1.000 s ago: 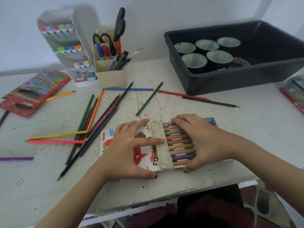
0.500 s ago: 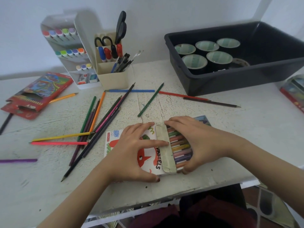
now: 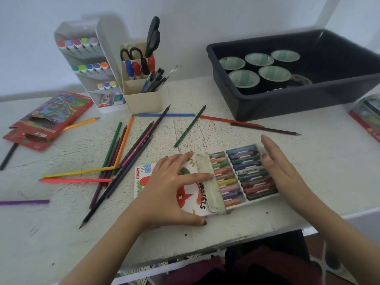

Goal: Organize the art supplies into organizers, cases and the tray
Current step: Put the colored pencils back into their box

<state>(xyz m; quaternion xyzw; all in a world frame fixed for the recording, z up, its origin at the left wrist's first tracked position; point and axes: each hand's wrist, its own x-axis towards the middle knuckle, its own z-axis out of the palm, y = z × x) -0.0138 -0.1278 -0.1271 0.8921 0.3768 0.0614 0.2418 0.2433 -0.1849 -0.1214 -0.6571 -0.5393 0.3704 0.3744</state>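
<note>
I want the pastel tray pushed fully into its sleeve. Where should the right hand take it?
Likely by the exposed right end of the pastel tray, right hand coming from the right: it juts from the sleeve that way, the left hand holds the sleeve, crayons fill its top.

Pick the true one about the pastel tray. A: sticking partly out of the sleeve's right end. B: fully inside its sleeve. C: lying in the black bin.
A: the pastel tray juts from the sleeve, two rows of pastels exposed; the left hand grips the sleeve, the right hand is open at the tray's right end.
</note>
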